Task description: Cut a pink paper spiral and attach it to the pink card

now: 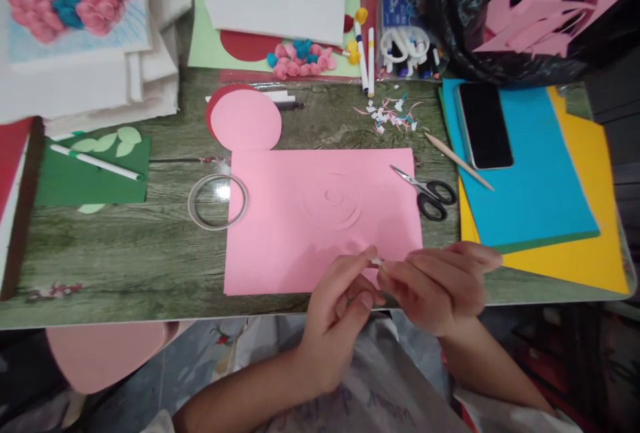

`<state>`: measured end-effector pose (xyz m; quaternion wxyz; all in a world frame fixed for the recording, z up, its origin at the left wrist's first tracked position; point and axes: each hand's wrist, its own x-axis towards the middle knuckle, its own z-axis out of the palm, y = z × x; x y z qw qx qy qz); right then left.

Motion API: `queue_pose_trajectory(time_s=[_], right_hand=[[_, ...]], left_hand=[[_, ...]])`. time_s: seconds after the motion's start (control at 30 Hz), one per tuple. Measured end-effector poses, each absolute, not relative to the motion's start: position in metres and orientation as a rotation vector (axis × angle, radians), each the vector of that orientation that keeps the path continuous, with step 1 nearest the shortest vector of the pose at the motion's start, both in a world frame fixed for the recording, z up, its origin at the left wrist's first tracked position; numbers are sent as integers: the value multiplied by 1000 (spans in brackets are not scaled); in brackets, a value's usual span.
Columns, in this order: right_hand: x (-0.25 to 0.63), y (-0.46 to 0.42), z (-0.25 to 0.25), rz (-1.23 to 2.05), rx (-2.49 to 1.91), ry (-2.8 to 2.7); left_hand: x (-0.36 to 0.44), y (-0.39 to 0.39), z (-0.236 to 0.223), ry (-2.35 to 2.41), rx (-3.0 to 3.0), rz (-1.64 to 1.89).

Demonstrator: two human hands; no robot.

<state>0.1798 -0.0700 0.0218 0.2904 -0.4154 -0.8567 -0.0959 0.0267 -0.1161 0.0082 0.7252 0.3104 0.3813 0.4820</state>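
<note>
My left hand (337, 316) and my right hand (435, 286) meet over the front edge of a pink paper sheet (270, 240). Between their fingertips is a small white piece (376, 261), too small to name surely. The right fingers pinch it; the left index fingertip presses against it, with the left thumb lower down. A spiral-cut pink paper (330, 196) lies on the sheet beyond my hands. Black-handled scissors (433, 196) rest across its right edge, blades pointing left. A ring of tape (218, 201) overlaps its left edge.
Pink and red paper circles (246, 118) lie behind the sheet. Paper scraps (387, 115), a wooden stick (460, 161) and a phone (485, 125) on blue paper (540, 186) are rightward. Green paper (95, 183) lies left. A black bag (457, 33) stands back right.
</note>
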Motion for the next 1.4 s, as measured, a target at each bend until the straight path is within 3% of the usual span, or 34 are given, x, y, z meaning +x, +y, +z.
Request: queue_pose_trajectory(time_s=[1.4], right_hand=[[179, -78, 34, -369, -928, -2180]], left_hand=[[22, -119, 20, 802, 528, 1048]])
